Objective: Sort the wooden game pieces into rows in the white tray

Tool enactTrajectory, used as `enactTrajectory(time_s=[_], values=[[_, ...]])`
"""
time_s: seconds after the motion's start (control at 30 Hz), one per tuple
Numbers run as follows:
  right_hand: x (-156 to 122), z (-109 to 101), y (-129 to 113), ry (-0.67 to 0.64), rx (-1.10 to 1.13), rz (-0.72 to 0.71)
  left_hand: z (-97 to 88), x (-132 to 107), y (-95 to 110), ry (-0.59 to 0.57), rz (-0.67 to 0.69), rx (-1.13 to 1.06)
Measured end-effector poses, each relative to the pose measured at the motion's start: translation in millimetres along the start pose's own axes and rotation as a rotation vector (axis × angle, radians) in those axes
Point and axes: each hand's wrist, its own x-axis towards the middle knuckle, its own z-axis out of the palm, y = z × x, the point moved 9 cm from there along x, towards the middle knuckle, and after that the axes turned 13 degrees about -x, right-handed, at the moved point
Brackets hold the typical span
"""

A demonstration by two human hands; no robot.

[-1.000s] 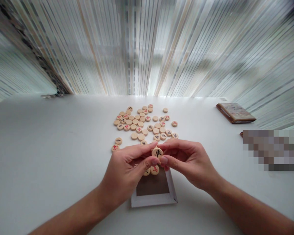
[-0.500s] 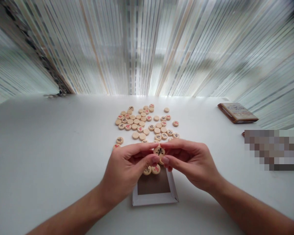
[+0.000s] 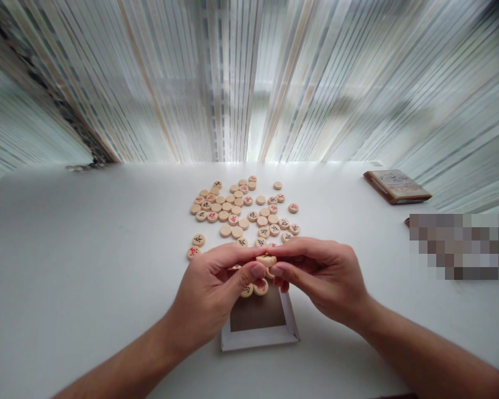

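1. Nearest on the white table [image 3: 108,288] sits a shallow tray [image 3: 260,338] with a pale rim and brown floor; its far part is hidden by the hands.
2. At the tray's far part are a black-marked disc [image 3: 246,290] and, touching or just right of it, a red-marked disc [image 3: 261,287].
3. Above them, the left hand [image 3: 210,282] and right hand [image 3: 328,277] meet, thumbs and forefingers pinching one round wooden piece [image 3: 266,260] between them, tilted with its edge showing.
4. Beyond the hands, many loose discs [image 3: 237,233] lie scattered, some plain side up, others marked red or black.
5. Far right lies a brown-edged box [image 3: 399,187].
6. Farthest hangs a striped curtain [image 3: 253,83].
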Motion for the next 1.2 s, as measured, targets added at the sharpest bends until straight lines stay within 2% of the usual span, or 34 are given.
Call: enactTrajectory(time_s=[0.07, 0.2, 0.33, 0.43, 0.6, 0.73, 0.83, 0.93, 1.2], values=[[-0.5, 2.2, 1.8, -0.018, 0.025, 0.022, -0.1, -0.2, 2.0, 0.004, 0.025, 0.003], [-1.4, 8.3, 8.1, -0.071, 0.112, 0.101, -1.2, -1.3, -1.9, 0.031, -0.018, -0.045], [-1.7, 13.0, 16.9, -0.102, 0.216, 0.226, -1.9, -2.8, -4.4, 0.058, -0.036, -0.091], [-2.0, 17.3, 21.2, -0.13, 0.288, 0.318, 0.7, -4.2, -5.5, 0.031, -0.028, -0.092], [-2.2, 20.5, 26.8, -0.141, 0.323, 0.43, 5.8, -6.8, -8.7, -0.039, -0.04, 0.021], [-4.8, 21.2, 33.2, -0.137, 0.306, 0.504, 9.5, -7.8, 4.7, -0.085, 0.114, 0.248], [-5.9, 22.0, 31.8, -0.145, 0.292, 0.502, 12.0, -8.6, 10.9, -0.109, 0.191, 0.321], [-6.4, 23.2, 27.1, -0.165, 0.286, 0.474, 11.7, -8.5, 11.6, -0.107, 0.198, 0.274], [-4.5, 25.4, 22.1, -0.227, 0.256, 0.419, -1.1, -7.6, -2.2, 0.03, 0.028, 0.106]])
